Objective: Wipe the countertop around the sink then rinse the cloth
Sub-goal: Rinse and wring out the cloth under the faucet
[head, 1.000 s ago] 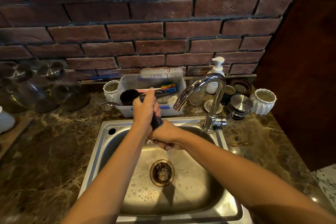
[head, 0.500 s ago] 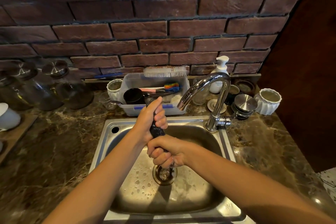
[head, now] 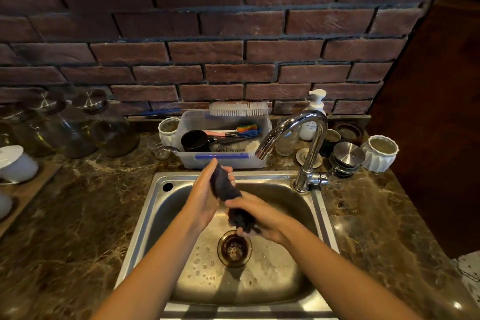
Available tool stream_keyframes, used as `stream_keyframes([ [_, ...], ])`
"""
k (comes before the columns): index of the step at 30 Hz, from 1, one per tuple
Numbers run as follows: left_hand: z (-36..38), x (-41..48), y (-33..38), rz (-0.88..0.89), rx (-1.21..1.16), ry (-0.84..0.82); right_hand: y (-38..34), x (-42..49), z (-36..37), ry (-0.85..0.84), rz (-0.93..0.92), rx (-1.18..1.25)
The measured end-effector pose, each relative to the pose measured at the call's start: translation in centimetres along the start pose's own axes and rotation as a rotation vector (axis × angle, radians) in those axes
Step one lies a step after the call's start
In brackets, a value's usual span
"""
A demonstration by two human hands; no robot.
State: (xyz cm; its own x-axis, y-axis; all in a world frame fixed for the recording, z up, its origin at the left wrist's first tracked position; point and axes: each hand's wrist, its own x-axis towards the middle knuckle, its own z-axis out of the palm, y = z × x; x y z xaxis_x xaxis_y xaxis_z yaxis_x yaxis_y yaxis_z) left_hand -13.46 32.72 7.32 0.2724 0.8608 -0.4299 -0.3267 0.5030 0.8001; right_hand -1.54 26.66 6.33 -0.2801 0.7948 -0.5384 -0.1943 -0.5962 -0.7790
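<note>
A dark, wet cloth (head: 228, 195), twisted into a roll, is held over the steel sink (head: 161, 189). My left hand (head: 205, 195) grips its upper end, near the sink's back rim. My right hand (head: 259, 215) grips its lower end, just above the drain (head: 234, 248). The chrome tap (head: 309, 143) curves over the basin at the right; I see no water running from its spout. Water drops lie on the basin floor. Brown marble countertop (head: 78, 215) surrounds the sink.
A clear plastic tub (head: 223, 161) with a brush, a black cup and utensils stands behind the sink. A soap pump bottle (head: 311, 117), white ribbed cups (head: 380, 153) and metal lids are at the right. Glass jars (head: 109, 125) and a white cup (head: 15, 163) stand at the left.
Both hands have kept twisting the cloth and shifted a little lower. The cloth now shows more between the hands.
</note>
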Motion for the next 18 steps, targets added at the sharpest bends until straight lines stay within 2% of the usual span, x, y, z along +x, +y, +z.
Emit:
stream_keyframes([
  [3, -1.7, -1.7, -0.4, -0.036, -0.100, -0.045, 0.0, -2.1, -0.8, 0.164, -0.060, 0.158],
  [6, -2.2, -3.6, 0.0, -0.010, 0.098, -0.067, -0.1, -3.9, -0.8, 0.313, -0.219, 0.099],
  [9, -1.7, -5.7, 1.0, 0.056, 0.246, -0.037, -0.2, -6.0, -0.3, 0.333, -0.379, -0.133],
  [11, -1.4, -6.9, 1.7, 0.090, 0.293, -0.049, 0.1, -7.1, -0.1, 0.318, -0.406, -0.221],
  [15, -0.8, -10.0, 2.6, 0.164, 0.390, -0.194, 1.0, -9.0, 0.9, 0.227, -0.417, -0.271],
  [18, -0.7, -12.2, 2.6, 0.226, 0.583, -0.307, 1.4, -10.0, 2.1, 0.250, -0.518, -0.294],
])
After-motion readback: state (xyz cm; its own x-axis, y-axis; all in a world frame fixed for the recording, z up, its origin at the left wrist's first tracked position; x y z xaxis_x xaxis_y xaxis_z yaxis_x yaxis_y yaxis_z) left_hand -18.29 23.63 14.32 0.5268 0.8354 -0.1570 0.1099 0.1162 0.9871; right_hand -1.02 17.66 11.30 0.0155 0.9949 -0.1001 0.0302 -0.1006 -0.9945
